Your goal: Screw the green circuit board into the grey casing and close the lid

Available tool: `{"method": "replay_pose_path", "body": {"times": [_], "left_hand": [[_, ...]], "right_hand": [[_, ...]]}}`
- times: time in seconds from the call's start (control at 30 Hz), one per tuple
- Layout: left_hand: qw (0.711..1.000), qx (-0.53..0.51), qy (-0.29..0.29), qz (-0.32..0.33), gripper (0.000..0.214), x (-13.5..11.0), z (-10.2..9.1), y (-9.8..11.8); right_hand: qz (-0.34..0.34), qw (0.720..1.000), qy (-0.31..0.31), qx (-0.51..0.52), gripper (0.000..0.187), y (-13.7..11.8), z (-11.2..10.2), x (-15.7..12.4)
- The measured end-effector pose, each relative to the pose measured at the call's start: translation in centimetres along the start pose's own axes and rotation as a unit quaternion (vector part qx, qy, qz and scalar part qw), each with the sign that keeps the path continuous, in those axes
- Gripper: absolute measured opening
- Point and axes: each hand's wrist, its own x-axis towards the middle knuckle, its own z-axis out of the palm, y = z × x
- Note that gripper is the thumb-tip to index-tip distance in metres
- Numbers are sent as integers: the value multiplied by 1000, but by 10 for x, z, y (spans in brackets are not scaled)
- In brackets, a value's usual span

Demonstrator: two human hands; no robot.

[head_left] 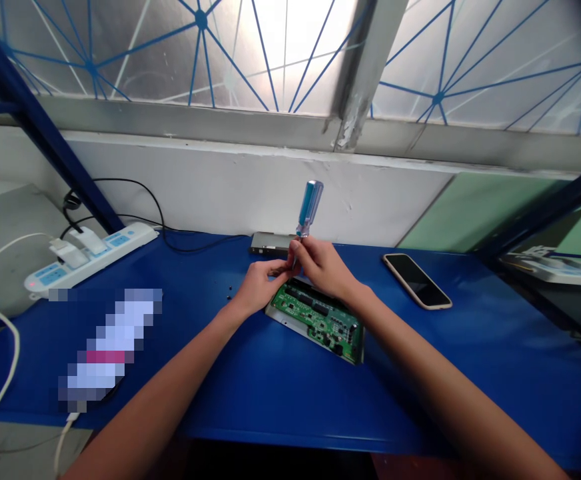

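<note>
Forearms (pixel 190 370) converge forward; the right hand (pixel 324 265) grasps the near-upright screwdriver (pixel 310 205); the left hand (pixel 258 289), its grip unclear, bends beside it at the circuit board's (pixel 303 310) far end, mid-bench (pixel 250 393).

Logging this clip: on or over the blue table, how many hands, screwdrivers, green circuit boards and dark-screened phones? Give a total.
Left hand and right hand: 2
Screwdriver: 1
Green circuit board: 1
Dark-screened phone: 1
Total: 5
</note>
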Motion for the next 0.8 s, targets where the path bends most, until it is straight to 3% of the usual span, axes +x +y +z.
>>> {"method": "replay_pose_path", "body": {"times": [0.1,0.27,0.37,0.47,0.67,0.73,0.8], "left_hand": [[1000,18,18,1,22,0,1,0],[998,46,46,-11,20,1,4,2],[998,43,48,-11,19,1,5,1],[998,46,46,-7,17,1,4,0],[996,66,57,-6,15,1,3,1],[996,71,57,-7,15,1,3,2],[995,74,60,-8,14,1,4,4]], "right_hand": [[14,1000,7,23,29,-2,0,0],[51,982,154,101,34,-10,2,7],[65,970,201,119,40,-11,2,11],[57,970,191,139,37,-11,0,13],[38,977,48,205,28,-17,-11,14],[51,976,52,203,30,-19,-11,15],[64,974,99,193,32,-18,-10,16]]}}
